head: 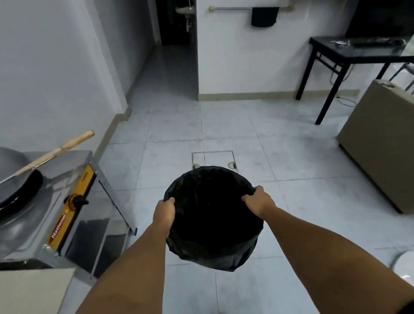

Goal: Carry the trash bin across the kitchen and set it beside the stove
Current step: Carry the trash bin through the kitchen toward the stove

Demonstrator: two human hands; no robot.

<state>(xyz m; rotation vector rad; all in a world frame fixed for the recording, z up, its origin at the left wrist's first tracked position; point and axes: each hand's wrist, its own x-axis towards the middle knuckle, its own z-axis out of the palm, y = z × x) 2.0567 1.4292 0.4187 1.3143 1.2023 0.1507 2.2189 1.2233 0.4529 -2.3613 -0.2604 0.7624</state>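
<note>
2 hands [164, 213] gripping bin [214, 235], tiled floor [294, 198]

Scene is evenly lit by soft, cool, diffuse light; source not seen. Shadows are weak and soft-edged. Mild glare is seen on the pale floor tiles [289, 148] and on the steel stove [59, 198] top. Black bin liner [212, 217] is crushed to near-featureless dark; the doorway [175, 11] interior is underexposed. Overall softness and compression smear are noted. Strong wide-angle bending is seen at the edges; wall lines are curved and corners smeared.
</note>
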